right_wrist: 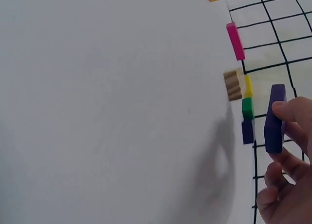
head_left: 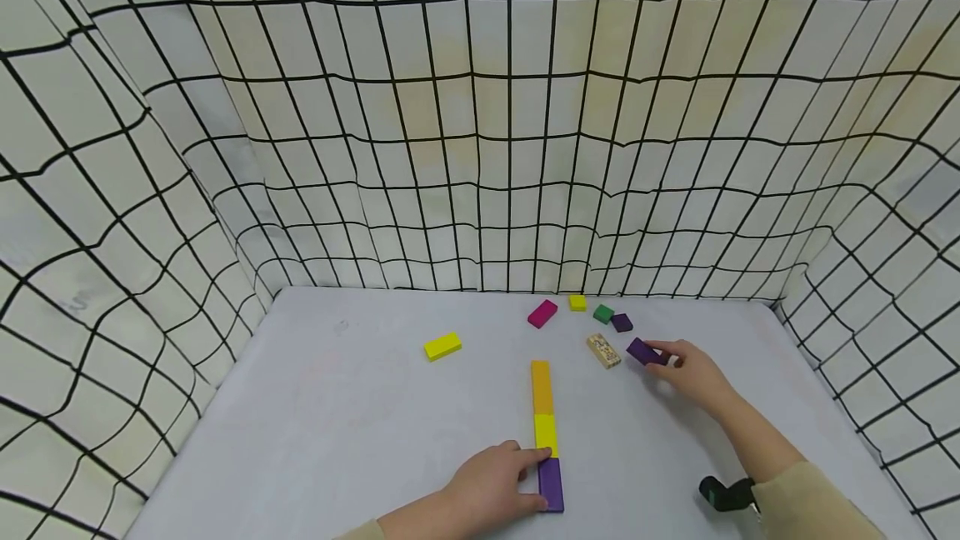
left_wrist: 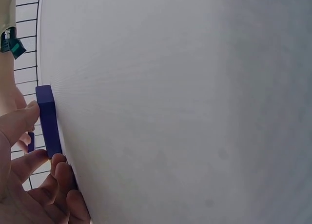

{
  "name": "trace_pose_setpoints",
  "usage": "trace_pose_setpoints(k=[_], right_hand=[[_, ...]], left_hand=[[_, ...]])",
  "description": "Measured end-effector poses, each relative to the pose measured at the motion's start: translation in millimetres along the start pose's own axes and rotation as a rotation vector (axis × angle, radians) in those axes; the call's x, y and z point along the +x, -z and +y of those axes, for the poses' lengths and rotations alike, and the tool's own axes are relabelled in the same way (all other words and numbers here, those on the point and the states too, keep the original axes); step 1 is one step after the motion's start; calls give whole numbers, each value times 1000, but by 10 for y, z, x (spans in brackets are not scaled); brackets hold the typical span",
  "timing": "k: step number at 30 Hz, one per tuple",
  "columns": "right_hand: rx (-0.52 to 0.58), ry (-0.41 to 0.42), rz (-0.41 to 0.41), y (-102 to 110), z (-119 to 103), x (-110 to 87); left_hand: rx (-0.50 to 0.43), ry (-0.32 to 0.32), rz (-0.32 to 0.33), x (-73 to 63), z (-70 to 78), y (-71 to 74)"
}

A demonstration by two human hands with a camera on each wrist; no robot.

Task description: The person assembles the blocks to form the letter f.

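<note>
In the head view, an orange block (head_left: 542,387), a yellow block (head_left: 546,435) and a purple block (head_left: 551,486) lie end to end in one line on the white table. My left hand (head_left: 491,477) holds the purple block at the near end, thumb by its near end and index finger at the seam with the yellow one. The left wrist view shows this purple block (left_wrist: 48,121) between thumb and fingers. Off to the right, my right hand (head_left: 693,373) pinches a dark purple block (head_left: 643,352). Seen from the right wrist, that block (right_wrist: 275,119) is held between thumb and fingers.
Near the back lie a magenta block (head_left: 542,313), a small yellow block (head_left: 577,302), a green block (head_left: 603,314), a small dark purple block (head_left: 622,322) and a patterned beige block (head_left: 603,351). Another yellow block (head_left: 442,346) lies left. Black-gridded white walls (head_left: 495,165) surround the table.
</note>
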State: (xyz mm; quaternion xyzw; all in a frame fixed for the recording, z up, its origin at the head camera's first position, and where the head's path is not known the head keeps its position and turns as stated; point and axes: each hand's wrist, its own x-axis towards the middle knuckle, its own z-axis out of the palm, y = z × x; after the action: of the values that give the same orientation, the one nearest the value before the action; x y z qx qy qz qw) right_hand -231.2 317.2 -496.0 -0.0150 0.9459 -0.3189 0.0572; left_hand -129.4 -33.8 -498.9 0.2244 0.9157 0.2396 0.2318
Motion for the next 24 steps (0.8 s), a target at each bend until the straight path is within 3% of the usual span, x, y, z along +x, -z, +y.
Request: trace_pose_setpoints(k=[10,24], right_hand=[[-41,161,-125,-137,-383,147],[-288,199,-221,-505,-847,299]], left_hand=[[7,-2,5,5,-13,-14],[4,2,1,6,-8,-3]])
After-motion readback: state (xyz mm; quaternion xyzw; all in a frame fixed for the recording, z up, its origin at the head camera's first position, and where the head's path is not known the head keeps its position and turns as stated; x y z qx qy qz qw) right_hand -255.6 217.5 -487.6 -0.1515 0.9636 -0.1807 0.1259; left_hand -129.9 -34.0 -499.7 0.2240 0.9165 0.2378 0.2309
